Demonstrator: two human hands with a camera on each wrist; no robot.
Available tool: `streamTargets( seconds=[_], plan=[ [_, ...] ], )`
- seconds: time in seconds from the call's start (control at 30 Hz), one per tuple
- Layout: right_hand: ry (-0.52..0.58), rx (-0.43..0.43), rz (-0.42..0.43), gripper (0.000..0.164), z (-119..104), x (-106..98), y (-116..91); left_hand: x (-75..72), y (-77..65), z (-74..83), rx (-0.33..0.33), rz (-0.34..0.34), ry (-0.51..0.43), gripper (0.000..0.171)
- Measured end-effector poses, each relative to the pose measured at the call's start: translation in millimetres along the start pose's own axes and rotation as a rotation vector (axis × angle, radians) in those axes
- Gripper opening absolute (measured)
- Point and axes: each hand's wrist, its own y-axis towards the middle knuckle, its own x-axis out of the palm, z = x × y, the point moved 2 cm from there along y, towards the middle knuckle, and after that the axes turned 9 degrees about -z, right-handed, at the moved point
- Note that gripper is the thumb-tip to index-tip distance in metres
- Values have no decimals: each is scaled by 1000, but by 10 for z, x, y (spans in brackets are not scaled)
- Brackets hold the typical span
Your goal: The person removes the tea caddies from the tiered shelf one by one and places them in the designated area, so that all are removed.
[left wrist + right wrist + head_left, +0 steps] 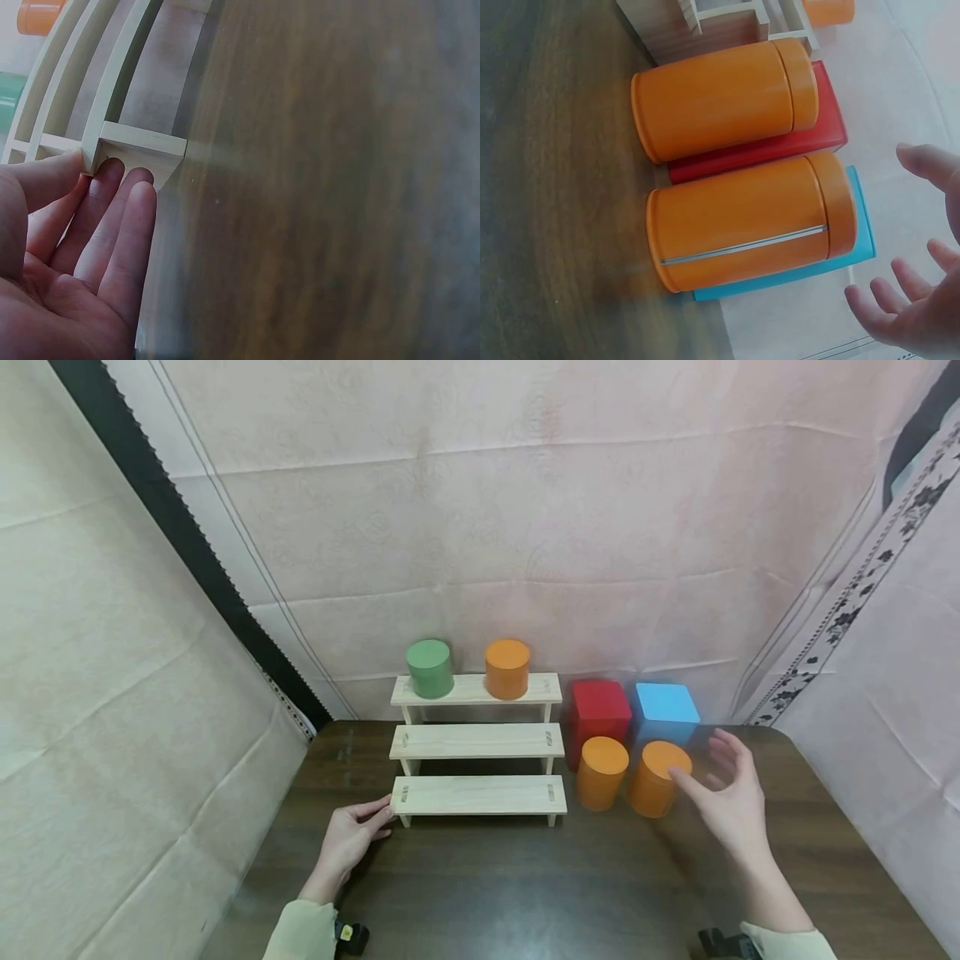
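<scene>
A pale wooden three-step shelf [480,795] stands on the table. My left hand [352,835] pinches the left end of its lowest step, thumb above and fingers against the side in the left wrist view. Two orange tins [602,774] [750,225] stand to the right of the shelf. Just beside the right-hand one is my right hand [731,802], fingers spread and slightly bent, holding nothing; a gap separates it from the tin in the right wrist view [922,300]. A green tin [430,670] and another orange tin [507,670] sit on the top step.
Behind the two front tins stand a red square tin [600,710] and a blue square tin [666,710]. Light cloth [525,527] hangs behind and on both sides of the dark wooden table [480,885]. The middle and lowest steps carry no tins.
</scene>
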Motion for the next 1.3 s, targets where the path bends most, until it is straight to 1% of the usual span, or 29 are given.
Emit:
streamTargets(
  seconds=[0.1, 0.27, 0.47, 0.7, 0.83, 1.13, 1.3],
  plan=[
    [1, -22, 37, 94, -48, 4, -8, -1, -1, 2, 0, -3, 3, 33],
    [6, -57, 68, 90, -134, 36, -10, 4, -5, 12, -8, -3, -1, 33],
    [32, -128, 107, 86, -254, 137, 2, 3, -19, 15, -12, -2, -12, 32],
    [42, -217, 107, 82, -363, 236, 32, 2, -26, 18, -2, -9, -12, 34],
    [37, -231, 93, 78, -390, 269, 35, 2, -18, 5, 5, -13, -11, 35],
    [33, -199, 73, 75, -480, 369, 53, 0, -17, 14, 4, -11, -17, 33],
    [53, -214, 51, 74, -559, 445, 70, -3, -27, 19, 2, -11, -11, 34]
  ],
)
